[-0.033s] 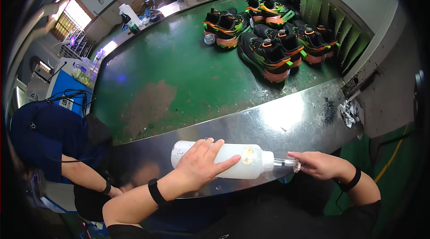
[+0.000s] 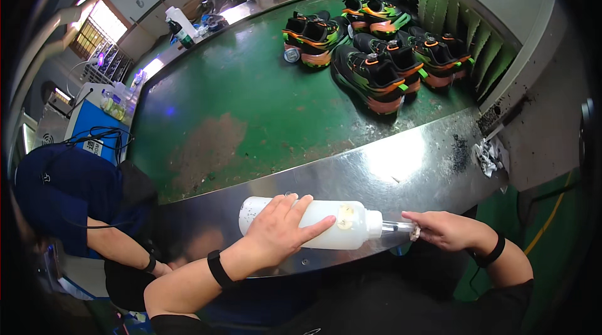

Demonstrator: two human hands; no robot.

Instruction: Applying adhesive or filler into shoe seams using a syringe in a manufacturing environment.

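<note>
Nothing has moved; white plastic bottle [image 2: 326, 224] lies sideways, clear nozzle rightward.

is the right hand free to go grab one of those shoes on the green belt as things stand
Probably not: the right hand is at the nozzle of the white bottle that the left hand holds, and the shoes lie far across the belt.

White plastic squeeze bottle [image 2: 326, 224], lying on its side along the shiny metal edge of the table. Round yellowish sticker on the side near the neck. Clear pointed nozzle [image 2: 399, 229] at the right end. Bottom end to the left, partly covered. Looks milky, not see-through.
</note>
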